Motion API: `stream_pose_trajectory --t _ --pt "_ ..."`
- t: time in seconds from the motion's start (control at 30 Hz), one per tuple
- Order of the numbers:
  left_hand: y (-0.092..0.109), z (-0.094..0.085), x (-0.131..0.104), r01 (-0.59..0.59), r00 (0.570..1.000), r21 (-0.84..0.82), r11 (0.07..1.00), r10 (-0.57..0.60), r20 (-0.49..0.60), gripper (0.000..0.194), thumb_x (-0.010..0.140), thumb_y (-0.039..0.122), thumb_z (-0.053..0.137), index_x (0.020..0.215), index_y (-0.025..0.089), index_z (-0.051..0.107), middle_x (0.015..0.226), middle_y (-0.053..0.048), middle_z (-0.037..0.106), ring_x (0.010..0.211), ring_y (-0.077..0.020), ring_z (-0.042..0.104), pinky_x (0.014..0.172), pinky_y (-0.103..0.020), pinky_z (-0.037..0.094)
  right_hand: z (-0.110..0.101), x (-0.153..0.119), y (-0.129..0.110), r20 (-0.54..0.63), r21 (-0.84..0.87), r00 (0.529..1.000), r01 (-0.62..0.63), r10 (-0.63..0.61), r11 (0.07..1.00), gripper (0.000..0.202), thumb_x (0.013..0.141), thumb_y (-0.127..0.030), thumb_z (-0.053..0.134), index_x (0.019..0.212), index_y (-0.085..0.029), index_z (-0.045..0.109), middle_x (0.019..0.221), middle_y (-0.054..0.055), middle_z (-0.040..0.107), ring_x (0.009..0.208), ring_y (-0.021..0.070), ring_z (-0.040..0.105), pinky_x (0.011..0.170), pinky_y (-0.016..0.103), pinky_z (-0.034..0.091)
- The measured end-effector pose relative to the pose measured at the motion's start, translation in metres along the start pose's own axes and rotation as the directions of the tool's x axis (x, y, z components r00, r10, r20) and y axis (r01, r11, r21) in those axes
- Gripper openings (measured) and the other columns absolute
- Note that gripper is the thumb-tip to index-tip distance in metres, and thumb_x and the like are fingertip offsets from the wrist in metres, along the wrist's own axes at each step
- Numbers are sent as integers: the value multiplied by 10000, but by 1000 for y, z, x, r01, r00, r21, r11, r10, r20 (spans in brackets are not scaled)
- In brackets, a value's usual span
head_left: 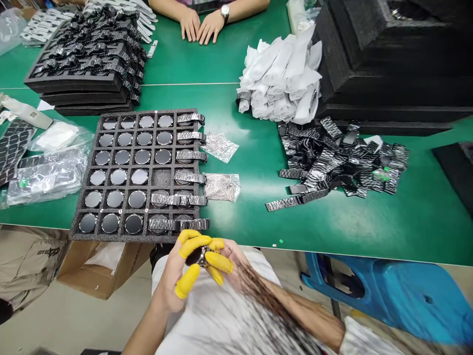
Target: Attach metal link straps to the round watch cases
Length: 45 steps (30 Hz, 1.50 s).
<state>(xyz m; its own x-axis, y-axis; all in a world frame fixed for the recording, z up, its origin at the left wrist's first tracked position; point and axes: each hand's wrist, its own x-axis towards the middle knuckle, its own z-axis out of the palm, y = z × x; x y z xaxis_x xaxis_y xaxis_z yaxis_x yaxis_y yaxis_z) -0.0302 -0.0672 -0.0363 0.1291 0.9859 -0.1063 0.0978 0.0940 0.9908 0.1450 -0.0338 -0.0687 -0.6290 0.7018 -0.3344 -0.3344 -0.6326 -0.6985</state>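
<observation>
Left hand (pixel 172 283) and right hand (pixel 231 256) both grasp one watch (pixel 194 257) by the green table's (pixel 254 217) near edge — seemingly for steadiness. Foam tray (pixel 138 234) just beyond — compartments presumably keep contents apart.

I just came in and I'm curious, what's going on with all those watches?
Someone's left hand and right hand, with yellow finger covers on, hold a watch just in front of a foam tray. The tray has rows of round watches, and shiny straps cross the ones on its right side. More straps lie in a pile farther right on the green table. Another person's hands rest on its far side.
</observation>
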Motion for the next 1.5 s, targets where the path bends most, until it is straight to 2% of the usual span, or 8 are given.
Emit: stream_pose_trajectory --t 0.1,0.2,0.47,0.6,0.9,1.1,1.33,1.5 --pt "-2 -10 -5 150 988 -308 940 -152 18 466 908 575 752 1189 205 781 1052 -107 748 937 -266 709 845 -368 579 -3 -1 -16 145 -234 985 128 -95 964 539 860 -735 747 795 -219 606 715 1 630 642 158 594 623 287 513" --pt "3 -27 -10 85 996 -331 940 -91 -3 310 937 469 765 1120 221 797 1032 -105 767 894 -248 727 810 -362 599 -7 -4 -35 238 -572 935 353 -262 740 396 933 -592 745 886 -208 659 1155 116 662 1119 250 634 995 412 547" --pt "-3 -46 -5 -78 995 404 911 99 -30 499 1018 266 652 1513 308 596 1359 -103 704 1175 -244 715 976 -362 632 -28 3 -36 131 -808 950 268 -283 525 279 1068 -351 610 1316 -224 603 877 4 722 694 155 646 658 264 547" --pt "0 -55 5 -181 983 625 759 127 130 557 1011 221 667 1549 300 542 1299 -79 750 1124 -226 745 999 -362 638 -28 20 -60 289 -829 904 401 -317 389 250 1075 -275 595 1305 -229 680 1064 66 780 922 201 725 836 328 598" --pt "20 -128 115 -389 864 856 341 459 210 448 953 9 487 1290 170 736 1342 -116 752 1305 -265 659 1192 -488 525 -11 124 -116 544 -802 730 598 -414 0 367 1036 -116 552 1346 -209 726 1351 155 679 1255 277 657 1085 487 576" --pt "5 -160 144 -220 969 918 329 184 166 483 994 164 526 1465 107 618 1501 -173 660 1450 -307 575 1255 -521 464 -22 190 -115 616 -783 751 549 -238 -294 496 932 63 512 1303 -165 749 1369 160 707 1261 284 649 1080 494 574" --pt "-1 -148 114 -103 994 966 235 -17 110 624 1090 476 452 1645 192 416 1745 -151 369 1663 -414 193 1288 -770 178 -25 150 -116 577 -800 781 482 -239 -357 358 1038 -191 631 1392 -158 679 1505 185 642 1411 361 552 1124 583 488" --pt "5 -141 87 -90 982 898 431 187 9 638 1053 471 547 1639 248 433 1794 -137 251 1672 -417 140 1299 -745 204 -72 67 -149 333 -917 905 244 -266 -317 347 1021 -242 691 1362 -187 665 1363 158 702 1283 330 623 1037 508 527"
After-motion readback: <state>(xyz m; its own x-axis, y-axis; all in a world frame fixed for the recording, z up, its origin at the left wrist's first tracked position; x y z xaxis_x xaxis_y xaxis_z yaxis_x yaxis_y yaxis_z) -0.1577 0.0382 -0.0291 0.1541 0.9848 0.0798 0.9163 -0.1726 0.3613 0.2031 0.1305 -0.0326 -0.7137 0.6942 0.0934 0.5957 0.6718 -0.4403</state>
